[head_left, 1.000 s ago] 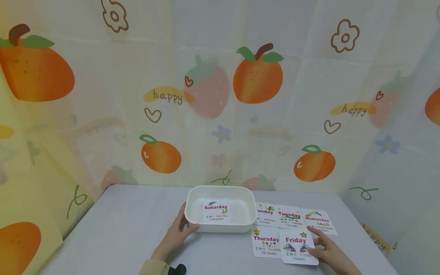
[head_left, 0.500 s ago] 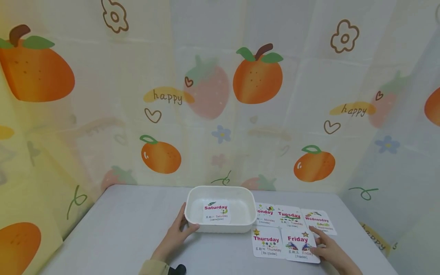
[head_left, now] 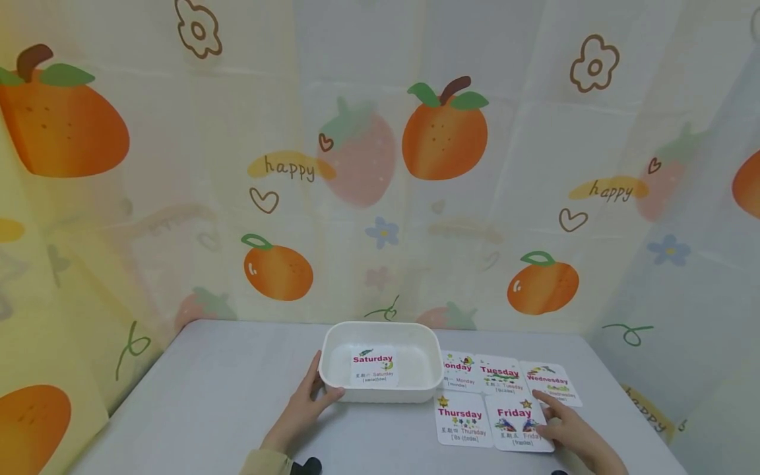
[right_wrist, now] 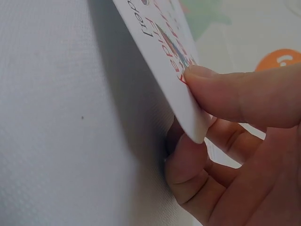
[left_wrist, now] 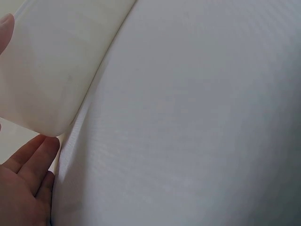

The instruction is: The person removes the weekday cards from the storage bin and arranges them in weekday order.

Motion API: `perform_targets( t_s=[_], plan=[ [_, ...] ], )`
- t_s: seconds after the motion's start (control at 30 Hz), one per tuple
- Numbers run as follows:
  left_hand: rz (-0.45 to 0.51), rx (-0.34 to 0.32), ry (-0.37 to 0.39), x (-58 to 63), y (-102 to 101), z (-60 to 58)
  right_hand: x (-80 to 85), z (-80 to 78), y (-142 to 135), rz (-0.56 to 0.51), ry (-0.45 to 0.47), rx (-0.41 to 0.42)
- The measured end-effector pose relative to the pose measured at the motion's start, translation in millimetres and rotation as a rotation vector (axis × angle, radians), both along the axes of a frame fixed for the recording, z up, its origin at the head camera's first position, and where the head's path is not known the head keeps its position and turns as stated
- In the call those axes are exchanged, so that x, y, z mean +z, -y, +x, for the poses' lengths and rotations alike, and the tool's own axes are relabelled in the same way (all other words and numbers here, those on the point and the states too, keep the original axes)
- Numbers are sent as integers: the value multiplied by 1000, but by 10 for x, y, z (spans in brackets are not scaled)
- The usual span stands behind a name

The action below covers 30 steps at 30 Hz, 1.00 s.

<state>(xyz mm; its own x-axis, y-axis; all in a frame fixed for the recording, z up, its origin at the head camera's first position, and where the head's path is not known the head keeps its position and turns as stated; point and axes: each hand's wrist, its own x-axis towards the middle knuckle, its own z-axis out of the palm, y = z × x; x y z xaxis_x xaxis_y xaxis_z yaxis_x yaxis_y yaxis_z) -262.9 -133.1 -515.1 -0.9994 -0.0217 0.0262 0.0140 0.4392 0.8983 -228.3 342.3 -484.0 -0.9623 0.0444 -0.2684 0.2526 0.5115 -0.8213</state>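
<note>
A white plastic box [head_left: 415, 396] stands on the table with a Saturday card [head_left: 373, 367] lying inside. My left hand [head_left: 303, 402] holds its front left corner, thumb at the front rim and fingers along the left side. The left wrist view shows the fingertips [left_wrist: 51, 143] right at the box's corner. My right hand [head_left: 572, 432] pinches the right edge of the Friday card [head_left: 515, 422], thumb on the printed face and fingers beneath. In the right wrist view that card [right_wrist: 164, 61] is tilted, its near edge raised off the cloth.
Left of the Friday card lies the Thursday card [head_left: 460, 419]. Behind them are the Monday card [head_left: 458, 371], the Tuesday card [head_left: 500, 374] and the Wednesday card [head_left: 552, 382], partly behind my right index finger. A fruit-print curtain [head_left: 356, 264] hangs behind the white-covered table [head_left: 237, 369].
My right hand has shifted the Friday card a little right and away from me, so it sits beside the Thursday card and overlaps it less. The left hand and box have stayed put.
</note>
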Motion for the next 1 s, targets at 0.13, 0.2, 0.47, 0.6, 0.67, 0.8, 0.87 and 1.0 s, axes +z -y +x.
perform_targets(
  t_s=[0.13,0.2,0.47,0.6,0.67,0.8,0.87,1.0],
  plan=[
    [-1,0,-3,-6,1,-2,14,9,8,1,-6,3],
    [0,-3,-7,-5,4,3,21,16,15,11,-10,2],
    [11,-13,-7,-5,12,13,25,11,24,102,-5,3],
    [16,-11,4,-7,10,4,19,3,19,130,9,9],
    [10,-9,4,-10,13,4,16,3,22,134,8,4],
    [11,-11,-3,-20,17,-2,18,8,35,133,-8,0],
    [14,-13,-7,-22,21,-3,19,11,39,139,-14,2],
    [19,-15,-11,-22,26,1,5,14,34,151,-19,-1]
  ],
)
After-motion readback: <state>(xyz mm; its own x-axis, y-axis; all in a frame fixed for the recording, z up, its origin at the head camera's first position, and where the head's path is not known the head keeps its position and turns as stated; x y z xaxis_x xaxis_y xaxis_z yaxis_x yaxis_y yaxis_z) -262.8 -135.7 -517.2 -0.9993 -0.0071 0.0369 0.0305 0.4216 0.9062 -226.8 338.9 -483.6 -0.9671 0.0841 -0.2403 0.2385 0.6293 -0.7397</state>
